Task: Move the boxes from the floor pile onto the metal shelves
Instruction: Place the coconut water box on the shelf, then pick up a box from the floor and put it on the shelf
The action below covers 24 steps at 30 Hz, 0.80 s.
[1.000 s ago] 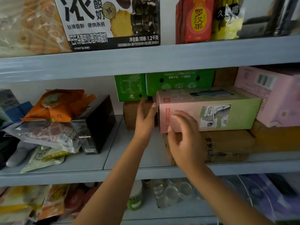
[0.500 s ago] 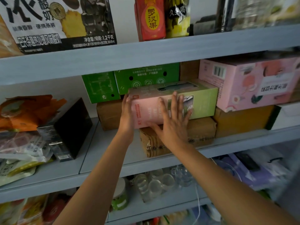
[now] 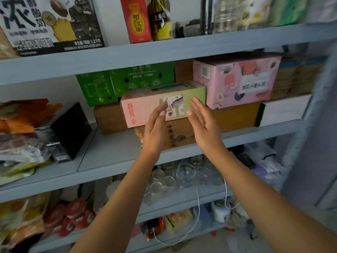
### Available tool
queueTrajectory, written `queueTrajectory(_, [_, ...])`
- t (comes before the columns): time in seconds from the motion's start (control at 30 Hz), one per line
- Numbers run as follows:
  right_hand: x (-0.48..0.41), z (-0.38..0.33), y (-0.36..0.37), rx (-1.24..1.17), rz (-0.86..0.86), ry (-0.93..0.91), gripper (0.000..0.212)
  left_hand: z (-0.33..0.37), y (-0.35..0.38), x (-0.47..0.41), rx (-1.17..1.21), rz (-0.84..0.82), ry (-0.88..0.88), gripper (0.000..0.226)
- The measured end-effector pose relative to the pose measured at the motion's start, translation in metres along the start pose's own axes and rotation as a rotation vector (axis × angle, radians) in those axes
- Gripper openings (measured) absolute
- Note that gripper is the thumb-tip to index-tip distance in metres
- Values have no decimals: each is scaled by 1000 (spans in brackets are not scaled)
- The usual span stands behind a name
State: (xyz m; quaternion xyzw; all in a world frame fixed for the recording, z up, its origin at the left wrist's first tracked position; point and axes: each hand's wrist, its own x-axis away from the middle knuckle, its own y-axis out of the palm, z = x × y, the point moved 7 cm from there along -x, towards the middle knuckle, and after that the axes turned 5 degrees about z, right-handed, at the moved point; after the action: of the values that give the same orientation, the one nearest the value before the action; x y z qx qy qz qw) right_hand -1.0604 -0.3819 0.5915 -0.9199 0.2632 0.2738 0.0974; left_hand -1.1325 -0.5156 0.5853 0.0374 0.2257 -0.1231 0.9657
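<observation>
A long pink-and-green box (image 3: 142,106) lies on top of a brown cardboard box (image 3: 180,136) on the middle grey metal shelf (image 3: 113,152). My left hand (image 3: 156,125) and my right hand (image 3: 204,121) hover just in front of the pink-and-green box, palms facing each other, fingers straight. Neither hand holds anything. No floor pile is in view.
Behind stand green boxes (image 3: 127,81), and to the right a pink printed box (image 3: 237,81) on an orange-brown box (image 3: 237,115). A black box (image 3: 71,128) and snack bags (image 3: 21,117) fill the left. Glass cups (image 3: 182,176) sit on the shelf below, cartons (image 3: 138,21) on the shelf above.
Both hands have come off the pink-and-green box and drawn back toward me. The box stays on the brown box. My view has shifted to the left and down.
</observation>
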Motion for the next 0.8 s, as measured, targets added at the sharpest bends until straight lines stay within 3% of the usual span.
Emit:
queueTrajectory(0.5, [261, -14, -386, 193, 354, 298, 48, 9, 343, 318, 285, -519, -330, 33])
queueTrajectory(0.8, [460, 22, -529, 309, 554, 641, 47, -45, 434, 529, 209, -792, -633, 40])
